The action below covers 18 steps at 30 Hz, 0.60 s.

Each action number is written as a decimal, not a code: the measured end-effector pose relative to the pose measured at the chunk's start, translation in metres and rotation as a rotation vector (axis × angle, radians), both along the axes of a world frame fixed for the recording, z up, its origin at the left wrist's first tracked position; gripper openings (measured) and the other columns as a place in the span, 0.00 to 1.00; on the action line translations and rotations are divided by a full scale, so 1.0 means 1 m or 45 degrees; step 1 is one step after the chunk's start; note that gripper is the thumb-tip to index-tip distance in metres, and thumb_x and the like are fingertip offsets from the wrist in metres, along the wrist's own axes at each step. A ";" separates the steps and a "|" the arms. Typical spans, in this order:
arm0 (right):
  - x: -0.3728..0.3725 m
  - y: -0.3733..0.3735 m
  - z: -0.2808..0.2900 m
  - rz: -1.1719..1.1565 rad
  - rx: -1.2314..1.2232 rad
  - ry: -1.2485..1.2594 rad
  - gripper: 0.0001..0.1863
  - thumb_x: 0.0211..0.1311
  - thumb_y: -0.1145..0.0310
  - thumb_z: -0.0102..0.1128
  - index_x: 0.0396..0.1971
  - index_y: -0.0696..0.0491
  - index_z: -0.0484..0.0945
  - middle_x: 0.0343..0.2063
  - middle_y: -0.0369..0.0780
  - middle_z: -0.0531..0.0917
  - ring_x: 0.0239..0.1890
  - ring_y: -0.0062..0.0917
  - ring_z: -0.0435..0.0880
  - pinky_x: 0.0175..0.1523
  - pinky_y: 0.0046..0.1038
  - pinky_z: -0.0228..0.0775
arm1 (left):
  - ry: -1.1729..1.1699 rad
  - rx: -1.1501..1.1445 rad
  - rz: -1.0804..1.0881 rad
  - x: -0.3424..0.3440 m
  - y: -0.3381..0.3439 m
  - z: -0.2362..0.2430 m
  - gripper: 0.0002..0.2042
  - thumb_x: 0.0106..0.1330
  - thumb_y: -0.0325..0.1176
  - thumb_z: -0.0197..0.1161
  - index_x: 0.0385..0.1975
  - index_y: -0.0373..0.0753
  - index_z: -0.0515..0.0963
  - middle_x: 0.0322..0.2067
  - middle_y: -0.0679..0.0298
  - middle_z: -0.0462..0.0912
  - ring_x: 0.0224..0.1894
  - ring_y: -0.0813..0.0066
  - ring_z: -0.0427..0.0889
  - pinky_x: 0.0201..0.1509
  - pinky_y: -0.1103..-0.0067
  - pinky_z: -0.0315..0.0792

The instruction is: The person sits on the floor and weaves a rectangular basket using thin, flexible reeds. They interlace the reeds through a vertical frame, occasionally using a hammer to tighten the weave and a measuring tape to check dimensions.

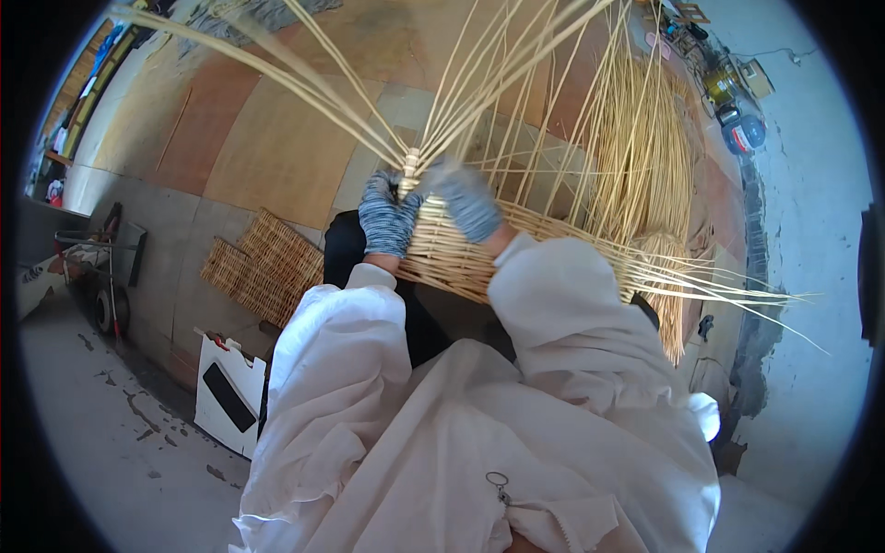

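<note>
A partly woven wicker panel (pixel 452 253) lies across in front of me over my dark-trousered legs. Long pale rods (pixel 355 115) fan out from its far edge, and thinner ends trail off its right end. My left hand (pixel 389 219), in a grey striped glove, is closed around the panel's left end, just below a wrapped stub of rods (pixel 411 161). Close beside it, my right hand (pixel 468 205), gloved alike, is over the panel's far edge by the rod bases. Motion smears its fingers, so their grip cannot be made out.
A big bundle of loose rods (pixel 645 147) lies at the far right. Woven wicker pieces (pixel 263 263) rest on the floor at left, near a white box (pixel 244 369) with a black phone (pixel 229 396). A wheeled cart (pixel 109 300) stands far left; a blue water bottle (pixel 745 134) is by the right wall.
</note>
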State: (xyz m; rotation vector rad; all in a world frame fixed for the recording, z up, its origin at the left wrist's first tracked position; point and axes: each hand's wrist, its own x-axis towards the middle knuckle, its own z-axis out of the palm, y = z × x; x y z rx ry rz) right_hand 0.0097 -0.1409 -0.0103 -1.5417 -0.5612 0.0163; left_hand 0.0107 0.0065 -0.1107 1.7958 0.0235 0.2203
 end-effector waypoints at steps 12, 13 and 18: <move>0.012 -0.046 -0.051 -0.317 1.169 0.712 0.04 0.64 0.69 0.50 0.32 0.53 0.69 0.25 0.35 0.72 0.28 0.21 0.71 0.41 0.28 0.72 | 0.522 -0.040 -0.438 0.039 0.004 0.058 0.24 0.54 0.37 0.68 0.47 0.29 0.71 0.38 0.57 0.79 0.38 0.72 0.77 0.41 0.78 0.72; 0.017 -0.063 -0.044 -0.362 0.916 0.919 0.06 0.59 0.78 0.50 0.36 0.55 0.71 0.31 0.40 0.76 0.38 0.24 0.76 0.45 0.28 0.72 | 0.372 0.070 -0.397 0.042 0.004 0.044 0.22 0.55 0.37 0.66 0.46 0.29 0.72 0.38 0.57 0.79 0.37 0.72 0.77 0.40 0.78 0.72; 0.151 -0.066 -0.102 -1.021 -1.015 -0.080 0.36 0.42 0.63 0.65 0.54 0.60 0.62 0.33 0.48 0.78 0.31 0.48 0.77 0.40 0.36 0.72 | 0.702 0.264 -0.119 0.053 -0.043 0.051 0.24 0.51 0.35 0.69 0.45 0.28 0.72 0.37 0.56 0.79 0.36 0.73 0.76 0.42 0.77 0.71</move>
